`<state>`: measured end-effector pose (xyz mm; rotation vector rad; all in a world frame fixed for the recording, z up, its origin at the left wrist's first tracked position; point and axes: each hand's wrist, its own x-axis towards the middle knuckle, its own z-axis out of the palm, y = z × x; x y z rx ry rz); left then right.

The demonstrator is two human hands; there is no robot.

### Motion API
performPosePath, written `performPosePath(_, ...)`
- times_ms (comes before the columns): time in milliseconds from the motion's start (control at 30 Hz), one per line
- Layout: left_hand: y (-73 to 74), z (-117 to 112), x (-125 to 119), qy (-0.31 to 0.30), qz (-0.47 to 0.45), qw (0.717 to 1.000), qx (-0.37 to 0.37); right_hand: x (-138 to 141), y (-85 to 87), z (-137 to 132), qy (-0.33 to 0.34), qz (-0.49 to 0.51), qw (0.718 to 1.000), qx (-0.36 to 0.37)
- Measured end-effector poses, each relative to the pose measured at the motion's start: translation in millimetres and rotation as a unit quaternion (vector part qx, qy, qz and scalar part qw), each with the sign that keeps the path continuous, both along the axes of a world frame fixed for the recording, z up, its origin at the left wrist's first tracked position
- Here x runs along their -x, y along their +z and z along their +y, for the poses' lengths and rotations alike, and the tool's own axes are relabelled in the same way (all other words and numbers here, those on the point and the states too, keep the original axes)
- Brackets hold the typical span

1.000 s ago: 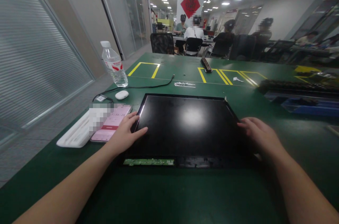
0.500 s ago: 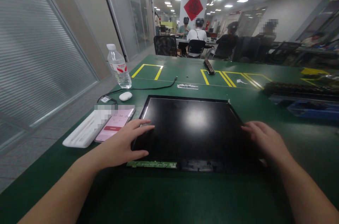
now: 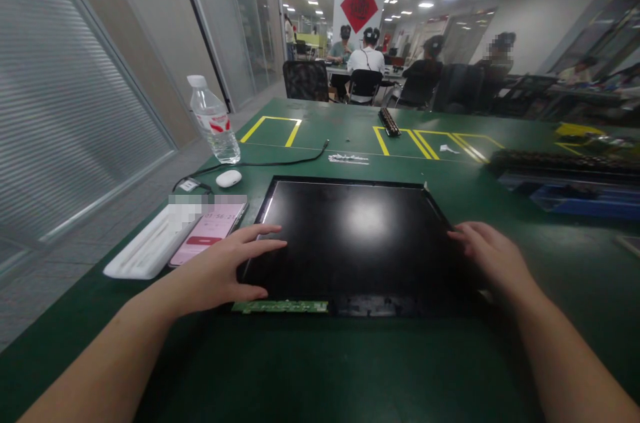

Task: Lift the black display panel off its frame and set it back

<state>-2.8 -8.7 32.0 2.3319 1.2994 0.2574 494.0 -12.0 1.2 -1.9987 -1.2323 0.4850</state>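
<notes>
Left hand [image 3: 220,269]: shifted since a second ago from the left edge of the black flat display panel [image 3: 357,229] to its near-left corner. It is now open, fingers spread across the glass, thumb by the near edge just above the green circuit strip [image 3: 280,307].

Right hand [image 3: 493,256]: position almost unchanged. It is open, palm down, fingers resting on the panel's right edge; whether any fingertip hooks under the edge cannot be told.

Panel: lies flat on the dark green table mat [image 3: 350,369], in the same place, squarely between the two hands. Judged: both sides are covered but nothing is gripped, and the panel is not raised.

Beside the left hand: a phone with a pink screen [image 3: 207,236] and a white plastic tray [image 3: 143,253]. Farther off: a white earbud case [image 3: 229,178], a clear water bottle [image 3: 213,119] and a black cable [image 3: 280,163].
</notes>
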Motion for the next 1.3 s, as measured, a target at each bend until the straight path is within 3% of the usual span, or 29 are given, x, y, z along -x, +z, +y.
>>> performPosePath(867, -3.3, -3.8, -3.3, -0.040, -0.042, 0.998, -0.006, 3.8, 3.3, -0.8, -0.005, -0.001, 1.000, 0.014)
performPosePath(967, -5.3, -2.7, -2.3, -0.009, -0.027, 0.999, -0.015, 5.9, 5.5, -1.3, -0.008, 0.004, 1.000, 0.017)
performPosePath(1167, -15.3, 3.4, -0.4, 0.113, 0.025, 0.990, -0.074, 8.8, 9.6, -3.1, -0.013, 0.005, 1.000, 0.024)
performPosePath(1300, -19.1, 6.4, -1.7, 0.134, 0.084, 0.984, -0.077, 3.1, 7.9, -3.4, -0.017, -0.031, 0.999, 0.023)
